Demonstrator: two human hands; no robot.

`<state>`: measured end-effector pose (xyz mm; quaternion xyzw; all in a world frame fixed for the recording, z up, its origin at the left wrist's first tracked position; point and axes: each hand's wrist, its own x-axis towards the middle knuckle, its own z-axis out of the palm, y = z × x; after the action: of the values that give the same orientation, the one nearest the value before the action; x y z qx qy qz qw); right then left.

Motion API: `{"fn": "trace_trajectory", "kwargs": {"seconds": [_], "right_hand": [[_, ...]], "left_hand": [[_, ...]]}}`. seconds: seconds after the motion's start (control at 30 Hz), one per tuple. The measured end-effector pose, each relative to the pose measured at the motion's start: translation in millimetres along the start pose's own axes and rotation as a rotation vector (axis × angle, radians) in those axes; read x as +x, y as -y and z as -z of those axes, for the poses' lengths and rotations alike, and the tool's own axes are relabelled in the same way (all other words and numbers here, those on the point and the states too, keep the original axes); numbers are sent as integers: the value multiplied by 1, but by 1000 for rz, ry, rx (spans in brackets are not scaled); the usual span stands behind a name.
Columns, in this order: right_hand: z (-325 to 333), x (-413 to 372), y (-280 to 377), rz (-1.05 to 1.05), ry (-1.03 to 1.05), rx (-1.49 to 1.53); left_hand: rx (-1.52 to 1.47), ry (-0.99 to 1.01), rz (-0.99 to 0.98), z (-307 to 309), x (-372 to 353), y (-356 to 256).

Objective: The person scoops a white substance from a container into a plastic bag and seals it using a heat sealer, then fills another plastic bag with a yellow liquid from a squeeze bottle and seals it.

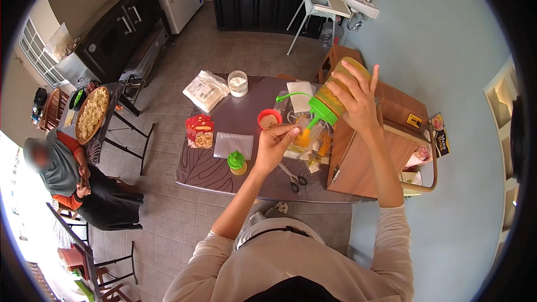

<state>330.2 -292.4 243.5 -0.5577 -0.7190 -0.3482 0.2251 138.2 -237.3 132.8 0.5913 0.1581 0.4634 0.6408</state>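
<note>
My right hand is wrapped round a large squeeze bottle of yellow-orange sauce, tilted with its green spout downward. My left hand pinches the edge of a clear plastic bag under the spout, and some orange sauce shows inside the bag. A red bowl with brownish contents sits beside my left hand. Black-handled scissors lie below the bag. A smaller green-capped bottle stands upright on the table to the left.
On the dark table are a white plastic package, a lidded jar, a red packet and clear bags. A wooden cabinet borders the right. A person stands at the left by a food tray.
</note>
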Motion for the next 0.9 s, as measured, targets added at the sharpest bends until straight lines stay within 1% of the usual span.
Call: {"fn": "trace_trajectory", "kwargs": {"seconds": [0.3,0.37,0.47,0.6,0.7,0.87,0.9], "right_hand": [[4,-1,-1,-20,18,-16],[4,-1,0,-25,26,-20],[2,-3,0,-37,11,-5],[-2,-8,0,-57,-9,29],[-3,-7,1,-61,-5,23],[-7,-7,3,-76,-25,42],[-8,-7,4,-104,-28,73]], "left_hand": [[-4,14,14,-3,-1,-1],[-9,20,77,-2,-2,-5],[-14,7,84,-3,-3,-5],[-2,1,63,-2,-4,-5],[18,8,91,0,-4,-5],[15,-9,50,0,-3,-5],[16,-9,50,1,-3,-3]]}}
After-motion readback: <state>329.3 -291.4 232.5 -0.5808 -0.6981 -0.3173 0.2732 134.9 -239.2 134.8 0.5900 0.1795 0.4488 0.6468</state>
